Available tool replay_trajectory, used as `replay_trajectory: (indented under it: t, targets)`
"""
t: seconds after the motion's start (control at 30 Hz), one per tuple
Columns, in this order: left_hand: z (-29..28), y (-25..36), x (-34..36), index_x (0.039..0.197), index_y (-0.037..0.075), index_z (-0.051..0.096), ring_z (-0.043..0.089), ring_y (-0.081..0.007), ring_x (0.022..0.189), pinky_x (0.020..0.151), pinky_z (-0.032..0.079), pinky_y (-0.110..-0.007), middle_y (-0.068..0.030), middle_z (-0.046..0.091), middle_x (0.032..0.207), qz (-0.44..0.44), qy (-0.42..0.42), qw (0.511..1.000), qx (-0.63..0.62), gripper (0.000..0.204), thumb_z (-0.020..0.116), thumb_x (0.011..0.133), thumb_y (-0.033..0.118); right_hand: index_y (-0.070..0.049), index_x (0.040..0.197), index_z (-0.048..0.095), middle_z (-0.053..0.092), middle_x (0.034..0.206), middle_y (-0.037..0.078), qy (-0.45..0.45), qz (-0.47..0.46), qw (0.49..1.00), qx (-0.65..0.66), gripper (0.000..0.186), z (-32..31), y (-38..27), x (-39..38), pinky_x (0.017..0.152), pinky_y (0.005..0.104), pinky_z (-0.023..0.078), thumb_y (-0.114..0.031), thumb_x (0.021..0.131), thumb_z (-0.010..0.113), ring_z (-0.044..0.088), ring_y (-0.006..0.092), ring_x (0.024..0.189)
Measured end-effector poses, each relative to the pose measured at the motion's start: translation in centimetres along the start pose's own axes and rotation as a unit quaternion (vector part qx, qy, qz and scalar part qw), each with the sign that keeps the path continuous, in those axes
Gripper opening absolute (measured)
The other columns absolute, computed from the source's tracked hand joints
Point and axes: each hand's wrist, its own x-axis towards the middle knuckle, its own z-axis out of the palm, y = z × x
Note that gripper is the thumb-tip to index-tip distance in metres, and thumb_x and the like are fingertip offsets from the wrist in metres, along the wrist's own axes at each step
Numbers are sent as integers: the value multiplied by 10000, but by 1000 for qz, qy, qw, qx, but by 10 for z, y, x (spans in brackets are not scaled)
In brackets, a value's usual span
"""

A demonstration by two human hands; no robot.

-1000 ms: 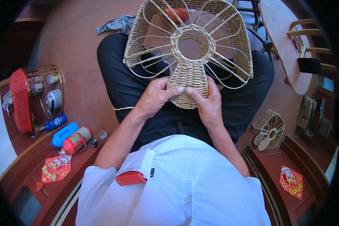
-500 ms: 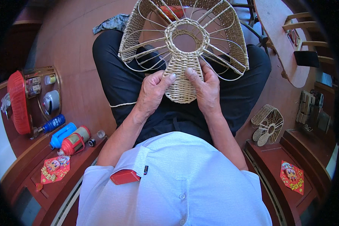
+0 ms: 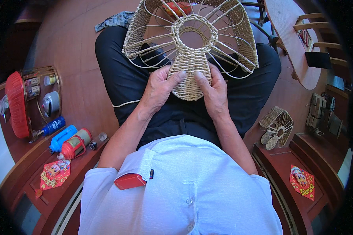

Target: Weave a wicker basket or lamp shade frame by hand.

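Note:
A partly woven straw piece (image 3: pixel 190 70) rests across my lap, with a round ring, wire loops fanning out from it and a curved woven outer band. From the ring a solid, paddle-shaped woven panel extends toward me. My left hand (image 3: pixel 161 84) grips this panel's left edge, thumb on top and fingers underneath. On its right edge my right hand (image 3: pixel 215 89) holds on in the same way. A loose pale strand (image 3: pixel 126 103) sticks out to the left of my left wrist, over the dark trousers.
On the left are a red basket cover (image 3: pixel 17 103), a blue bottle (image 3: pixel 54 125) and two thermos flasks, blue (image 3: pixel 62 139) and red (image 3: pixel 75 144). A smaller woven piece (image 3: pixel 277 127) lies at right. A curved board (image 3: pixel 298 47) stands far right, and crumpled cloth (image 3: pixel 113 20) lies beyond my knee.
The view has shifted slightly, and the woven piece sits a little higher in it. My left thumb has slid a little inward on the panel. Both hands keep their hold.

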Motion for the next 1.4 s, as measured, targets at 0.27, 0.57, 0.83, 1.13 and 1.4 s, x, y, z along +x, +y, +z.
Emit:
replay_trajectory:
  t: [0.27, 0.57, 0.83, 1.13, 1.4]
  targets:
    - [-16, 12, -14, 1309, 18, 658, 674, -111, 985, 919, 543, -298, -35, 731, 1115, -13, 19, 1000, 9, 528, 494, 1151, 494, 71, 1519, 507, 692, 1327, 96, -11, 28, 999, 22, 582, -10, -10, -12, 1014, 295, 547, -299, 1099, 666, 674, 130, 1156]
    - [-22, 26, -31, 1227, 49, 664, 459, -24, 610, 532, 348, -184, 34, 623, 851, -76, 20, 997, -4, 422, 504, 1159, 434, -4, 1490, 548, 694, 1343, 105, -12, 137, 978, 160, 507, -20, -9, -23, 1065, 378, 531, -364, 1133, 550, 674, 172, 1212]
    - [-19, 47, -44, 987, 24, 714, 585, -120, 685, 642, 467, -301, 3, 639, 781, 58, 157, 904, 394, 236, 685, 1064, 246, -6, 1513, 510, 674, 1407, 137, -102, 211, 954, 186, 548, -14, -13, -16, 1089, 411, 548, -285, 1067, 661, 681, 220, 1265]
    - [-92, 95, -86, 942, 56, 747, 661, -193, 726, 680, 499, -372, -74, 694, 768, 22, 287, 842, 456, 206, 767, 975, 258, 26, 1579, 420, 595, 1477, 290, -191, 259, 883, 340, 663, 2, -10, -2, 1083, 554, 577, -226, 1014, 658, 633, 475, 1320]
    - [-304, 56, -99, 1006, 53, 776, 687, -151, 788, 722, 526, -332, -48, 743, 818, 192, 451, 752, 440, 291, 772, 976, 343, 5, 1619, 363, 525, 1541, 312, -195, 238, 892, 332, 836, 4, -1, -4, 1078, 583, 558, -268, 893, 674, 608, 471, 1343]
